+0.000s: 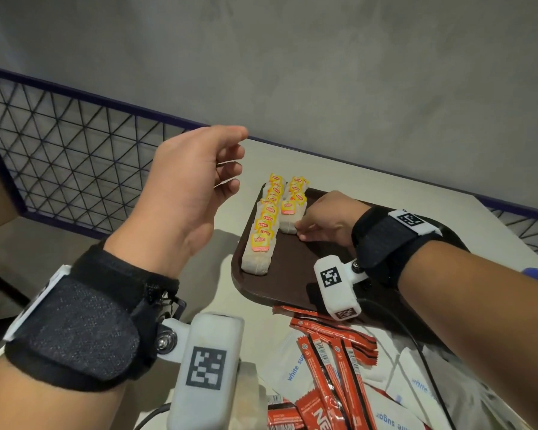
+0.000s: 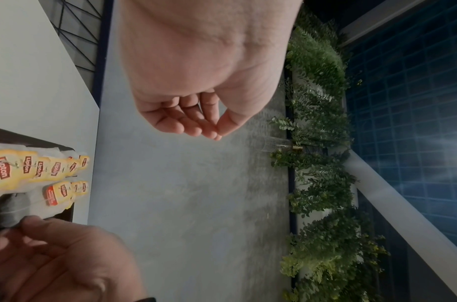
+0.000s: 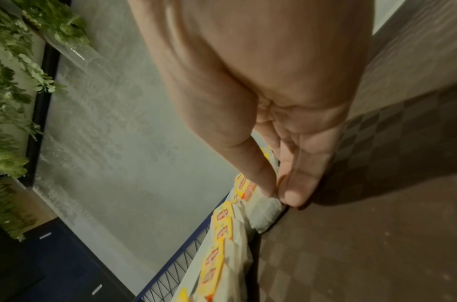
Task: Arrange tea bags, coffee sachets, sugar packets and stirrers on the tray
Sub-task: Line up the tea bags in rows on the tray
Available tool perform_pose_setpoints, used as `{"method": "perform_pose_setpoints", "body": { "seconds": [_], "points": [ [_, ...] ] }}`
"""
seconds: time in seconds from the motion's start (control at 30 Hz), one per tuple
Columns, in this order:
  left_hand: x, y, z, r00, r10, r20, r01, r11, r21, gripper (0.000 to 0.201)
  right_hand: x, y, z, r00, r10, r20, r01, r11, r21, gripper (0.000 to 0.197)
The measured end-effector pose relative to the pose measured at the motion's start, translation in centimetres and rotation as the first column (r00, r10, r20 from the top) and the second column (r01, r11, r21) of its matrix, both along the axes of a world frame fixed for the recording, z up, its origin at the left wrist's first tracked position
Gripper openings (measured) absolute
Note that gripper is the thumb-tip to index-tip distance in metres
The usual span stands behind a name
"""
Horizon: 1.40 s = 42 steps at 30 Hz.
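A brown tray (image 1: 292,274) carries two rows of yellow-tagged tea bags, a longer left row (image 1: 263,231) and a shorter right row (image 1: 294,193). My right hand (image 1: 302,231) lies low on the tray, thumb and fingers pinching the near tea bag (image 1: 288,223) of the right row; the right wrist view shows the right hand (image 3: 278,194) on that bag's (image 3: 266,212) white edge. My left hand (image 1: 235,159) hovers above the table left of the tray, fingers loosely curled, holding nothing (image 2: 211,126). Red coffee sachets (image 1: 333,346) and white sugar packets (image 1: 295,370) lie in a heap before the tray.
A black wire-mesh fence (image 1: 75,156) with a dark blue rail runs along the table's far left edge, with a grey wall behind it. The tray's right half (image 1: 311,252) is bare brown surface. A cable (image 1: 416,346) crosses the packets near my right wrist.
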State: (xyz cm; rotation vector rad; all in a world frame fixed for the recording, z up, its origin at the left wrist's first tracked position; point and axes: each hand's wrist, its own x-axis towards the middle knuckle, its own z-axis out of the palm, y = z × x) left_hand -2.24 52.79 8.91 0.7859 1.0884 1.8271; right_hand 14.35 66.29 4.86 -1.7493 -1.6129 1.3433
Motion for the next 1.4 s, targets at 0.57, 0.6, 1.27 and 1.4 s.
{"method": "perform_pose_setpoints", "body": {
  "seconds": [0.57,0.6,1.27,1.4],
  "points": [
    [-0.1,-0.2,0.0,0.999,-0.027,-0.042,0.026,0.999,-0.031,0.007,0.1,-2.8,2.3,0.977,0.096,0.192,-0.145,0.955,0.258,0.012],
    [-0.2,-0.2,0.0,0.999,-0.025,-0.046,0.024,0.999,-0.023,0.005,0.3,-4.3,3.0,0.943,0.172,0.284,-0.260,0.914,0.310,0.014],
    [-2.8,0.0,-1.0,0.995,0.066,0.072,-0.069,0.997,0.040,0.025,1.5,-22.0,1.8,0.210,0.606,0.767,-0.970,0.224,0.089,0.034],
    [-2.5,-0.3,-0.5,0.999,0.043,-0.014,-0.042,0.999,0.029,0.018,2.6,-21.0,1.7,0.352,0.697,0.625,-0.932,0.321,0.167,0.036]
  ]
}}
